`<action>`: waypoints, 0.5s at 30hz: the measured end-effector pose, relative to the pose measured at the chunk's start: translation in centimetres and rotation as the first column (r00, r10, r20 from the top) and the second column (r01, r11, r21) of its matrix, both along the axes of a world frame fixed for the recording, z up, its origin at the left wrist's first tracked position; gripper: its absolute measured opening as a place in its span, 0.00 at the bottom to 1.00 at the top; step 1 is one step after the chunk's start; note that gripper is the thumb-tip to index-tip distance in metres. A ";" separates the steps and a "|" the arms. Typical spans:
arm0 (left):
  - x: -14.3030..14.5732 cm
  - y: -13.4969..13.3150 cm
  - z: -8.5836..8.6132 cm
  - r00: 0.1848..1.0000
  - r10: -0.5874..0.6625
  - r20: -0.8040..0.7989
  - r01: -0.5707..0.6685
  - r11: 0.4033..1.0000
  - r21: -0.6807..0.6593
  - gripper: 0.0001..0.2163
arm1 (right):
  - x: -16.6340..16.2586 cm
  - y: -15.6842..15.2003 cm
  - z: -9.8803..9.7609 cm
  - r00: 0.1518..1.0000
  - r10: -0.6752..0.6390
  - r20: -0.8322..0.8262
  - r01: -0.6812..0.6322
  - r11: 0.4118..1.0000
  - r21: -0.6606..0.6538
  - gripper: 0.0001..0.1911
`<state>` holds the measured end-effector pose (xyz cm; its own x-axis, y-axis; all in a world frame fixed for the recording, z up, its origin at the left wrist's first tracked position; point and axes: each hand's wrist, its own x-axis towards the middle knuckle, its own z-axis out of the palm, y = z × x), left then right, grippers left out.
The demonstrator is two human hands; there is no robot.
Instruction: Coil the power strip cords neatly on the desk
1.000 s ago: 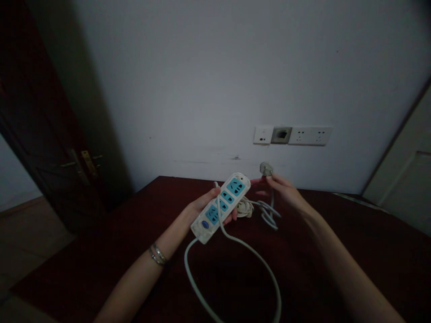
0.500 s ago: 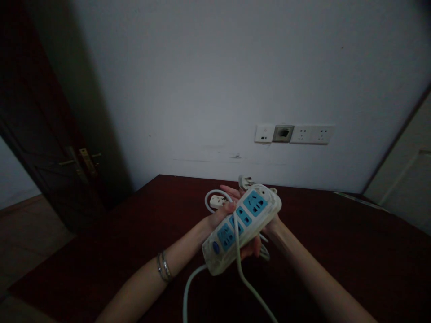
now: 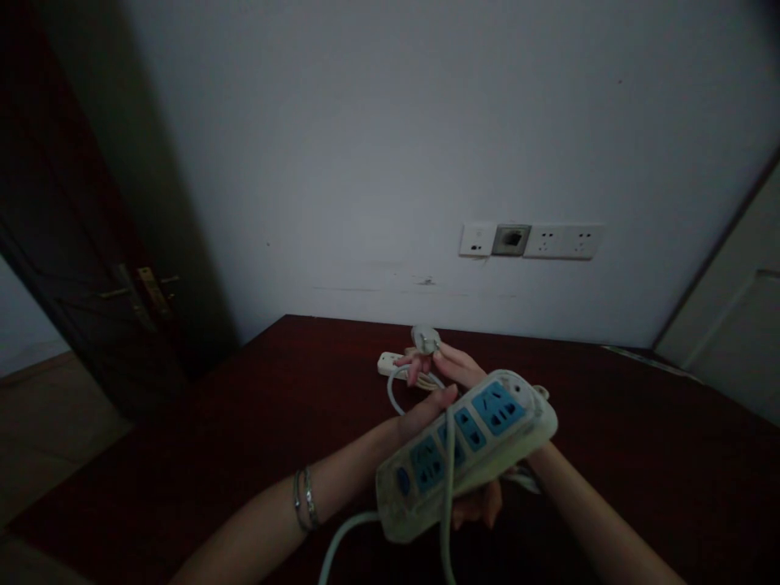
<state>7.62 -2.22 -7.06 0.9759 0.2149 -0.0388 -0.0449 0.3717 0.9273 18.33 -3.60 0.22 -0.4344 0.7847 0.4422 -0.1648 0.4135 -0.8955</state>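
Observation:
A white power strip (image 3: 399,508) with blue sockets is tilted up toward the right over the table. My left hand (image 3: 430,409) is closed around it, thumb along the upper edge and fingertips showing below. Behind the strip, my right hand (image 3: 458,366) has its fingers around a white plug (image 3: 425,338) whose metal pins show. A pale cable (image 3: 449,496) runs down across the strip's face, and another cable (image 3: 347,528) leaves its lower end. Beyond the fingers lies a small white socket block (image 3: 387,363) beside a loop of cord (image 3: 393,396). The strip hides part of my right hand.
The dark red table (image 3: 292,374) meets a pale wall with a row of wall sockets (image 3: 557,241) at the right. A dark door (image 3: 79,268) with a brass handle stands on the left, and a pale door (image 3: 731,317) on the right.
The power strip has moved right and down in my left hand. My right hand has come up behind it, with fingers now around the plug, which sits further left and has turned.

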 end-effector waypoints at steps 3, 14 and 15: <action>0.5 0.1 0.7 0.985 -0.172 -0.024 0.170 0.984 -0.055 0.44 | 0.5 1.7 -1.3 0.957 -0.291 0.013 0.290 0.956 0.047 0.13; 0.1 0.8 2.8 0.999 -0.041 0.007 0.042 0.992 -0.117 0.41 | 11.7 5.2 -1.7 0.104 -0.993 0.049 0.910 0.115 0.399 0.17; -0.2 0.7 3.0 1.000 -0.027 0.002 0.027 0.993 -0.113 0.40 | 12.6 5.2 -1.5 0.004 -0.993 0.114 0.894 0.055 0.446 0.18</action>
<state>7.45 -1.49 -4.06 0.9813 0.1826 -0.0605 -0.0343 0.4754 0.8791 30.92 1.60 -1.31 0.5008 0.5192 0.6926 0.7708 0.0966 -0.6298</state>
